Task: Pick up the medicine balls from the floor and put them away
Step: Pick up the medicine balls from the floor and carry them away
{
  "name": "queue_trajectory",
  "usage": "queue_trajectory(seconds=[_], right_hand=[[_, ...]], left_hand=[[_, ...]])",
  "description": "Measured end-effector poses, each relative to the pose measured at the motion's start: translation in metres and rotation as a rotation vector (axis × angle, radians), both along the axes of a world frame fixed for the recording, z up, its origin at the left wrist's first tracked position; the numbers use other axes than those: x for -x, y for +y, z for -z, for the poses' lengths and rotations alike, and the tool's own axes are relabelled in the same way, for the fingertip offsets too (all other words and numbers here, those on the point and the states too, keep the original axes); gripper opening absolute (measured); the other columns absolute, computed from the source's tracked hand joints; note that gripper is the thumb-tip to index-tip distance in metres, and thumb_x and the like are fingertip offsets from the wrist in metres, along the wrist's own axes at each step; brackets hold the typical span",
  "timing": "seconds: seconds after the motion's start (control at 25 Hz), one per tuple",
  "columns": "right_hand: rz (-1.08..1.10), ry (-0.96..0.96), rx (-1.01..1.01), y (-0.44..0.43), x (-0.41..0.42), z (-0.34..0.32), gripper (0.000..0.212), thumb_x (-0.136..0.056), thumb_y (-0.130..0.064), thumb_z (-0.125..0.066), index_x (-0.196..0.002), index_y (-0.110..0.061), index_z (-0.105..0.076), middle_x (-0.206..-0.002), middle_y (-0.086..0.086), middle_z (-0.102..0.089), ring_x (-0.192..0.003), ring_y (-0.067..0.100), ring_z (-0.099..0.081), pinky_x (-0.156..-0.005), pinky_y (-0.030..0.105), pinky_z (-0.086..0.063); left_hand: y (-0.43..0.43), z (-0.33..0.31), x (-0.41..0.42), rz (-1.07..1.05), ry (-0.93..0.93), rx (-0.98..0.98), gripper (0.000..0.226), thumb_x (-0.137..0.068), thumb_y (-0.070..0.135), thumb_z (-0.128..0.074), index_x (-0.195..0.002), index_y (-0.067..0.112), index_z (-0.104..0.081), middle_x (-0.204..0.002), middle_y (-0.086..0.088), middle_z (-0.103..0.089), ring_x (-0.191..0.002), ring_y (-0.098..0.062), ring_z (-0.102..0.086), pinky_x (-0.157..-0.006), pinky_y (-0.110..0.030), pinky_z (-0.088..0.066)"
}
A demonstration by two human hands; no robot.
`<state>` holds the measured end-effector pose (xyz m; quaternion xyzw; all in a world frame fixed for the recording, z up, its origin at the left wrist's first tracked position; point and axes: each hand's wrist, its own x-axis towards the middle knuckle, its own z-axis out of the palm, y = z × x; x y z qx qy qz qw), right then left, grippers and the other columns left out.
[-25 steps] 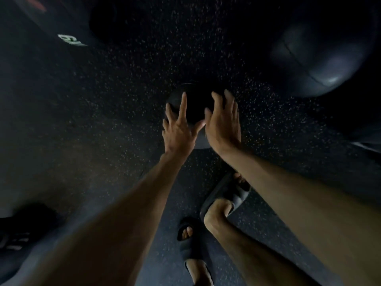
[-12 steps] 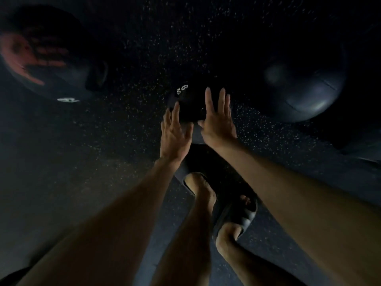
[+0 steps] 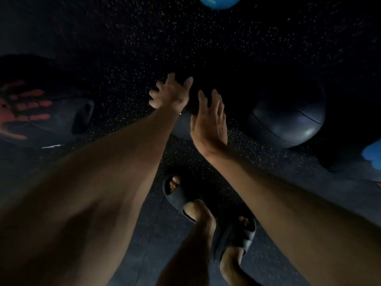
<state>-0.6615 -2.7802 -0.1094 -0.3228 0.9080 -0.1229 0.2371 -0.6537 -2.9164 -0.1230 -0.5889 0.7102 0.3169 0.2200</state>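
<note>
Presses small dark medicine ball (image 3: 184, 126) between left hand (image 3: 171, 93) and right hand (image 3: 208, 118), palms flat on its sides, fingers straight. Stands on speckled black floor (image 3: 123, 58) in dim room, larger dark ball (image 3: 288, 120) just right of grip, red-marked ball (image 3: 41, 112) well left, blue ball (image 3: 218, 2) beyond.

The picture is very dark. The floor (image 3: 123, 48) is black, and its tiny pale specks show best in the middle. The arms catch the most light and look warm brown. The left hand (image 3: 170, 92) is blurry, while the right hand (image 3: 208, 120) is a bit sharper. The small ball (image 3: 195, 100) between them is almost lost in shadow. The big grey ball (image 3: 288, 120) has a soft white shine low on its side. The blue thing (image 3: 218, 2) at the top is the brightest spot. Near the edges everything bends and smears.
</note>
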Motion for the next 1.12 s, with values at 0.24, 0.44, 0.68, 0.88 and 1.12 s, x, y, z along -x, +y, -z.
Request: queue_trajectory(seconds=[0.24,0.44,0.68,0.88,1.12], right_hand=[[-0.084,-0.083,-0.157,0.01,-0.013,-0.037,0.064,-0.097,-0.019,-0.055,-0.154,-0.018,-0.026,-0.161,0.018,-0.021,-0.146,0.034,-0.026,-0.113,0.044,-0.034],[-0.359,-0.216,-0.312,-0.006,-0.057,-0.118,0.035,-0.101,-0.023,-0.047,-0.133,-0.012,-0.051,-0.131,0.017,-0.057,-0.118,0.033,-0.057,-0.089,0.038,-0.047],[-0.801,-0.222,-0.44,0.012,-0.167,-0.238,0.034,-0.102,-0.027,-0.046,-0.133,-0.016,-0.055,-0.129,0.013,-0.06,-0.114,0.031,-0.06,-0.088,0.037,-0.048],[-1.08,-0.208,-0.435,0.082,-0.288,-0.322,0.031,-0.104,-0.028,-0.043,-0.132,-0.017,-0.054,-0.125,0.01,-0.061,-0.103,0.026,-0.061,-0.075,0.034,-0.043],[-1.458,-0.206,-0.465,0.213,-0.466,-0.351,0.031,-0.104,-0.03,-0.043,-0.129,-0.016,-0.055,-0.122,0.011,-0.063,-0.108,0.029,-0.063,-0.085,0.04,-0.052]], left_hand=[[0.025,-0.024,-0.062,-0.126,0.316,-0.019,0.051,-0.099,0.042,-0.046,-0.144,0.019,-0.042,-0.139,-0.014,-0.048,-0.126,-0.033,-0.049,-0.105,-0.05,-0.043],[0.076,-0.093,-0.18,-0.089,0.072,-0.251,0.04,-0.098,0.035,-0.047,-0.132,0.016,-0.056,-0.131,-0.018,-0.06,-0.118,-0.038,-0.059,-0.1,-0.048,-0.05],[0.136,-0.208,-0.304,-0.326,0.101,-0.151,0.036,-0.1,0.033,-0.046,-0.13,0.017,-0.059,-0.132,-0.015,-0.061,-0.12,-0.035,-0.059,-0.1,-0.044,-0.049],[0.235,-0.299,-0.443,-0.62,0.219,-0.05,0.034,-0.097,0.035,-0.048,-0.124,0.018,-0.06,-0.121,-0.012,-0.066,-0.111,-0.032,-0.064,-0.097,-0.045,-0.053],[0.435,-0.348,-0.633,-0.932,0.112,-0.003,0.03,-0.099,0.029,-0.051,-0.119,0.011,-0.063,-0.122,-0.018,-0.068,-0.114,-0.036,-0.064,-0.098,-0.044,-0.05]])
